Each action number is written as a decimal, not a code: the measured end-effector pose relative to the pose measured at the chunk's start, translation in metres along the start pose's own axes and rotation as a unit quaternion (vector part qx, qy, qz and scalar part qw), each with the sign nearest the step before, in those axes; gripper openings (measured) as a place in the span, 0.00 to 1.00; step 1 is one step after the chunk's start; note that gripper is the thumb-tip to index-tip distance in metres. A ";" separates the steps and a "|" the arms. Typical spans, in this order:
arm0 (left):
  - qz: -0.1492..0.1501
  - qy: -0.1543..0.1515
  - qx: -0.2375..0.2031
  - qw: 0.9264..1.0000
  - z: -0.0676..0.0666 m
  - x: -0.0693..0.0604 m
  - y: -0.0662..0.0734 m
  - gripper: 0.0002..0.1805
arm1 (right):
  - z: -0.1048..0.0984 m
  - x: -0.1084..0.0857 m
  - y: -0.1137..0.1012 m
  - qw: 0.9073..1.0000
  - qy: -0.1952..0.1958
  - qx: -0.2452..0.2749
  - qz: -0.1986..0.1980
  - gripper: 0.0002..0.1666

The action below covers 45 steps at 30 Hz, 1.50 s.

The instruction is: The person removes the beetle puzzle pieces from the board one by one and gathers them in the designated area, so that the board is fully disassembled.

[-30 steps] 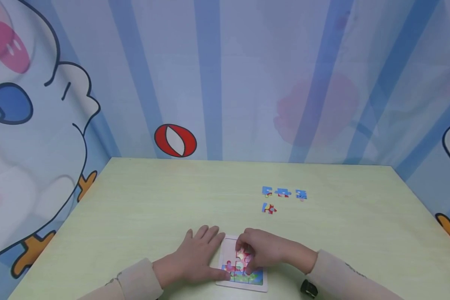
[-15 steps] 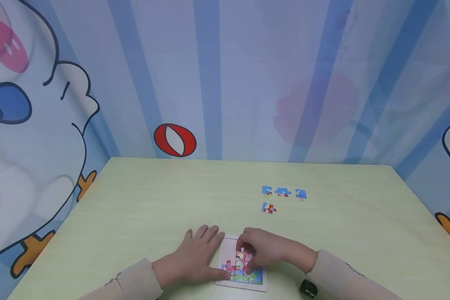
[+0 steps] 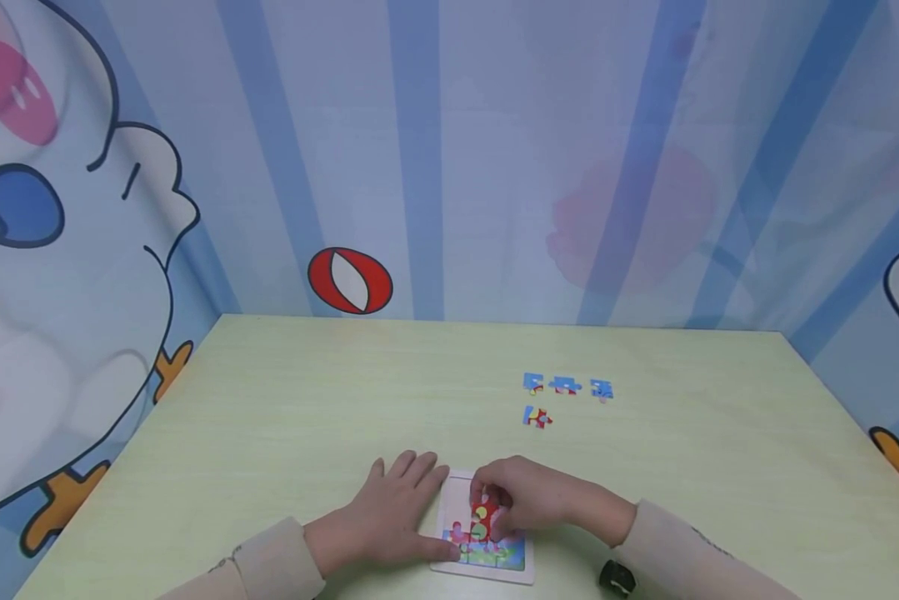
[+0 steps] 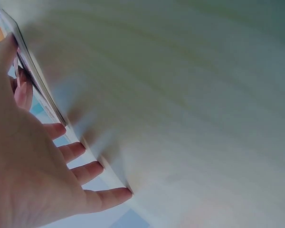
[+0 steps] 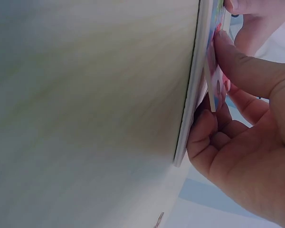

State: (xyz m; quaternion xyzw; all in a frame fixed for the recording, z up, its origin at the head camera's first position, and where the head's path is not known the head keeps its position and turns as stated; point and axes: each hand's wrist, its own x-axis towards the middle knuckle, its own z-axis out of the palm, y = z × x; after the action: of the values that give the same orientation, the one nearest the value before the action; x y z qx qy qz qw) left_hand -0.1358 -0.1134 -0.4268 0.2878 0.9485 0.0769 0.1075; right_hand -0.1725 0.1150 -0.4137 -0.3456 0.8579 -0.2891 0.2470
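A white-framed puzzle board (image 3: 486, 572) lies near the table's front edge, its lower part filled with blue-green pieces. The left hand (image 3: 389, 521) rests flat beside it with fingers spread, the thumb on the frame's left side. Over the board's upper right, the right hand (image 3: 527, 496) pinches a red puzzle piece (image 3: 484, 510) between thumb and fingers. In the right wrist view this piece (image 5: 215, 88) stands tilted off the board (image 5: 180, 149), and the right hand (image 5: 247, 118) curls around it. The left wrist view shows the left hand (image 4: 42, 152) touching the table with straight fingertips.
Several loose pieces lie farther back, right of centre: three in a row, including a blue one (image 3: 565, 385), and a red-and-yellow one (image 3: 539, 417) in front. A black object (image 3: 617, 577) is by the right sleeve. A patterned curtain (image 3: 494, 167) hangs behind the table (image 3: 307, 392).
The piece at the right fingers has changed in tilt and now shows as a deeper red, and the right hand has shifted slightly. The left hand has stayed in place.
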 end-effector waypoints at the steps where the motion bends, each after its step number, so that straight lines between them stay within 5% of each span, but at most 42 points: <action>1: 0.000 0.000 -0.001 1.000 0.000 0.000 0.000 0.55 | 0.000 0.000 0.000 1.000 0.000 0.001 0.000 0.15; 22: 0.000 -0.003 0.003 1.000 0.000 0.000 0.000 0.55 | 0.000 0.002 -0.001 0.998 0.009 -0.054 0.014 0.15; 45: 0.003 0.002 0.002 1.000 0.001 0.000 0.000 0.55 | -0.005 0.000 -0.002 0.998 0.008 -0.056 -0.004 0.14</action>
State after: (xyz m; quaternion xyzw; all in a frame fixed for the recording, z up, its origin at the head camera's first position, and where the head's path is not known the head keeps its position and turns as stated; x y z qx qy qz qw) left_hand -0.1355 -0.1134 -0.4282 0.2905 0.9481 0.0760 0.1050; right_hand -0.1744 0.1155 -0.4089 -0.3596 0.8735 -0.2443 0.2192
